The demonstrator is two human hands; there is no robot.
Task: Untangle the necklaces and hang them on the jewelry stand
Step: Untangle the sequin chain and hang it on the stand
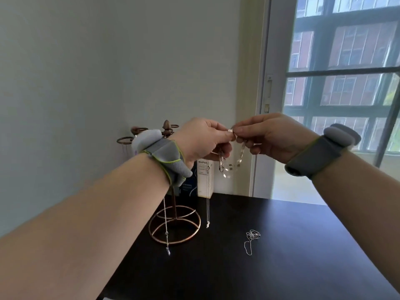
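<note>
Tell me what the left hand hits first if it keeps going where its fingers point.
The right hand: the left hand points straight at it, fingertips almost meeting on the flat-link necklace both pinch. Depth seems matched, though one view cannot confirm.

Head-worn wide-angle view, facing forward, slightly down, close over black table [303,245], wall [108,61] and window [346,83] beyond.
</note>
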